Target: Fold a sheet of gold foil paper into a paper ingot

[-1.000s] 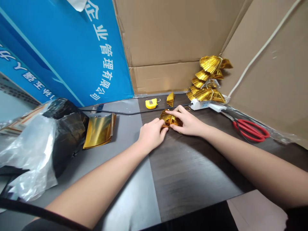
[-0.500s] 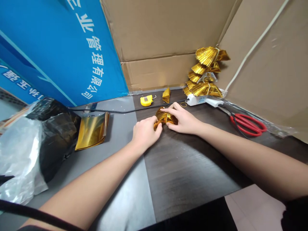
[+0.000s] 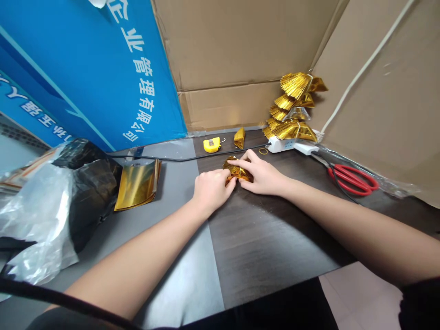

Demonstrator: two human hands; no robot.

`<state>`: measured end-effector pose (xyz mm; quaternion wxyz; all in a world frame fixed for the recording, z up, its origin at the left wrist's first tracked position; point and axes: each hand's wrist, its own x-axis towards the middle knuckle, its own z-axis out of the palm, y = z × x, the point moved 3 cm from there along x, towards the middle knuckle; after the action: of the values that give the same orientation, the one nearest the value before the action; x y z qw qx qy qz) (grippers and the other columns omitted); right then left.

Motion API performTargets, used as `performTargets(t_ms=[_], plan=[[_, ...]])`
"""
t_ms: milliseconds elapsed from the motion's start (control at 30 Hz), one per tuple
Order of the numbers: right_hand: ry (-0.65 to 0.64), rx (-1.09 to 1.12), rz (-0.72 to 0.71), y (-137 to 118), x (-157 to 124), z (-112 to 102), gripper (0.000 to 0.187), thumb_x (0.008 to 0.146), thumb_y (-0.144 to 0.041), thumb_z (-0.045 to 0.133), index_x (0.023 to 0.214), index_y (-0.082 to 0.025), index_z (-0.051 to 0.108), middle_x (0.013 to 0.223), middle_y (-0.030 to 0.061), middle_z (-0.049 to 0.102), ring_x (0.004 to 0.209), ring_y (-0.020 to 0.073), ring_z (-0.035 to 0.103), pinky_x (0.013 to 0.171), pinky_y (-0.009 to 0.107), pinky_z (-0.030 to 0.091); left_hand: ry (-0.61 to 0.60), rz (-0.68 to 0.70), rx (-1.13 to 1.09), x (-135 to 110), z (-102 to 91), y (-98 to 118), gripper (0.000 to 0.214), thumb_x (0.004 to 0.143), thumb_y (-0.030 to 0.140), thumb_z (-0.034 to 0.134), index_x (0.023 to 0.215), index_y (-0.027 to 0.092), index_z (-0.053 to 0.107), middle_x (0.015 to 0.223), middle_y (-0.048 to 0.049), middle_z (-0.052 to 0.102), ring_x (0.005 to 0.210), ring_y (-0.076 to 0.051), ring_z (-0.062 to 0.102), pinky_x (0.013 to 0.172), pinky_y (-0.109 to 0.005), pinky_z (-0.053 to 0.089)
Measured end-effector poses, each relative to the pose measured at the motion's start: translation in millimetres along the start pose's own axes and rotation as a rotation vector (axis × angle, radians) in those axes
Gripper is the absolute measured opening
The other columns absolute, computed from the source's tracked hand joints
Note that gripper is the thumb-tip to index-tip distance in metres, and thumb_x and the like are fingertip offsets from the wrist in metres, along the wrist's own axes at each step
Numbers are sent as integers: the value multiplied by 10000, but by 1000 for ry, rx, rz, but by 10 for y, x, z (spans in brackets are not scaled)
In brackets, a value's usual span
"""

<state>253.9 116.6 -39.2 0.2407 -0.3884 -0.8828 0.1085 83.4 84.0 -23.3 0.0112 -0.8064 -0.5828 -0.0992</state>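
Between my two hands lies a pleated gold foil paper bundle (image 3: 237, 170) on the dark tabletop, with a thin pale band across it. My left hand (image 3: 213, 187) pinches its left side, thumb and fingers curled at the near edge. Wrapped over the right part is my right hand (image 3: 261, 173), index finger stretched across the top and thumb at the near edge. Both hands hide much of the bundle. Just beyond them, a small folded gold piece (image 3: 239, 138) stands beside a yellow tape measure (image 3: 212, 145). A rubber band (image 3: 263, 151) lies near my right fingers.
Gold foil sheets (image 3: 137, 184) are stacked at left beside a black and clear plastic bag (image 3: 91, 197). Pleated gold bundles (image 3: 295, 85) pile up behind a white power strip (image 3: 280, 144). Red-handled scissors (image 3: 354, 179) lie right. A black cable (image 3: 178, 159) crosses the back; cardboard (image 3: 247, 41) walls the desk.
The view has shifted slightly. My left fingers have slid a little right along the bundle's near edge, closer to the right thumb. My right hand keeps its hold.
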Motion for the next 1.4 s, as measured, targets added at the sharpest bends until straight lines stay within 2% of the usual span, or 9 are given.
performTargets(t_ms=[267, 467, 700, 867, 1133, 1400], plan=[[-51, -10, 10, -13, -4, -10, 622, 840, -264, 594, 1455, -178, 575, 1158, 126, 501, 1011, 262, 638, 942, 455, 565, 9, -4, 7, 5, 1, 9, 273, 990, 441, 535, 919, 257, 724, 979, -16, 800, 916, -285, 755, 633, -346, 519], [-29, -10, -1, -40, 16, 5, 570, 886, -242, 530, 1447, -163, 589, 1148, 127, 529, 992, 250, 635, 922, 438, 566, 18, -26, 17, 7, -13, 9, 289, 995, 446, 520, 923, 249, 719, 989, -27, 802, 920, -298, 757, 633, -351, 518], [20, -33, -4, -30, 30, 51, 539, 860, -281, 590, 1390, -193, 623, 1154, 118, 548, 1017, 263, 637, 890, 435, 573, 17, -43, 21, 1, -4, 36, 305, 997, 451, 513, 959, 250, 740, 1013, -50, 804, 929, -312, 756, 668, -365, 540], [14, -55, -73, -14, 39, 45, 484, 885, -268, 548, 1349, -170, 644, 1149, 129, 551, 965, 255, 638, 868, 438, 573, 15, -54, 15, 23, 2, 47, 350, 1018, 466, 472, 1003, 249, 747, 990, -70, 803, 936, -317, 756, 711, -373, 554], [9, -38, -115, 32, 38, 44, 512, 922, -281, 532, 1410, -149, 611, 1161, 140, 543, 997, 261, 632, 872, 441, 575, -14, 4, -2, 7, -19, 100, 338, 1040, 369, 381, 1142, 224, 669, 1159, -75, 768, 956, -309, 752, 742, -382, 574], [-4, -46, -88, 40, 33, 40, 533, 932, -328, 572, 1447, -189, 581, 1184, 128, 541, 971, 254, 638, 886, 446, 572, -49, 48, -1, -30, -46, 2, 225, 1002, 329, 457, 1118, 250, 634, 1149, -49, 745, 971, -280, 732, 744, -354, 559]])
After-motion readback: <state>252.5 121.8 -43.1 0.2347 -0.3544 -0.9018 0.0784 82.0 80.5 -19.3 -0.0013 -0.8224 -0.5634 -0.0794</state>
